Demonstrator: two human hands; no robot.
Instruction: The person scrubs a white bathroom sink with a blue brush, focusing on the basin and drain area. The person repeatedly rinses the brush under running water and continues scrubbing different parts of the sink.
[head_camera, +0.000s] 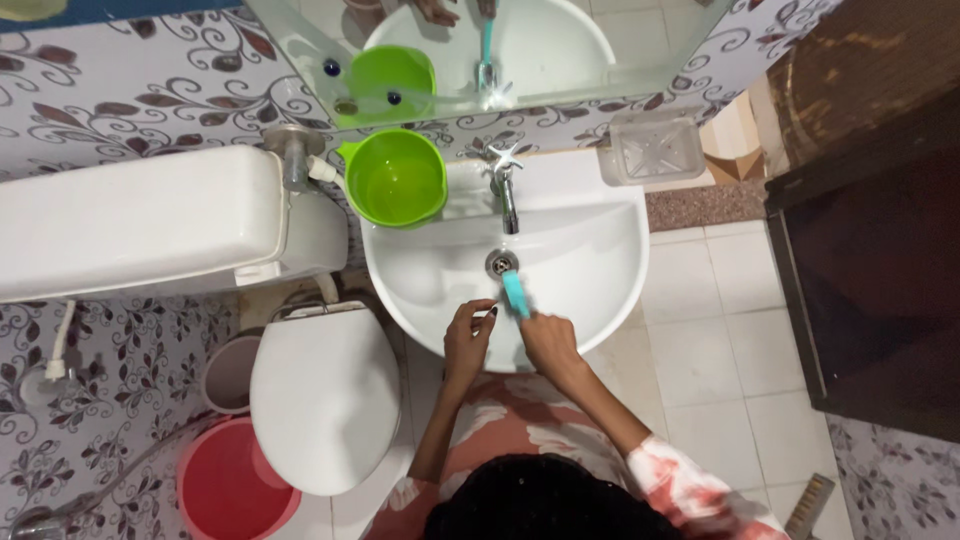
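Observation:
My right hand (548, 342) grips a teal brush (515, 293) whose tip points toward the drain (501, 263) of the white sink (610, 260). Beside it, my left hand (467, 337) rests on the sink's front rim with its fingers bent and apart, holding nothing. A chrome tap (505, 185) stands at the back of the basin, over the drain. The brush lies inside the bowl, just in front of the drain.
A green jug (396, 178) sits on the sink's back left corner. A white toilet (322, 395) with its cistern (140, 220) stands to the left, with a red bucket (232, 487) beside it. A clear soap dish (655, 148) hangs on the wall; a dark door (880, 250) is on the right.

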